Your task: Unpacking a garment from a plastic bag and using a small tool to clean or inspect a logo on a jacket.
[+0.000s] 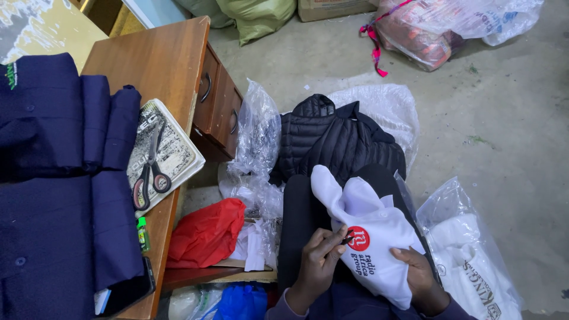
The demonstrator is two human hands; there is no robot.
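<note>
White garment — long axis top-left to bottom-right — between both hands.
</note>
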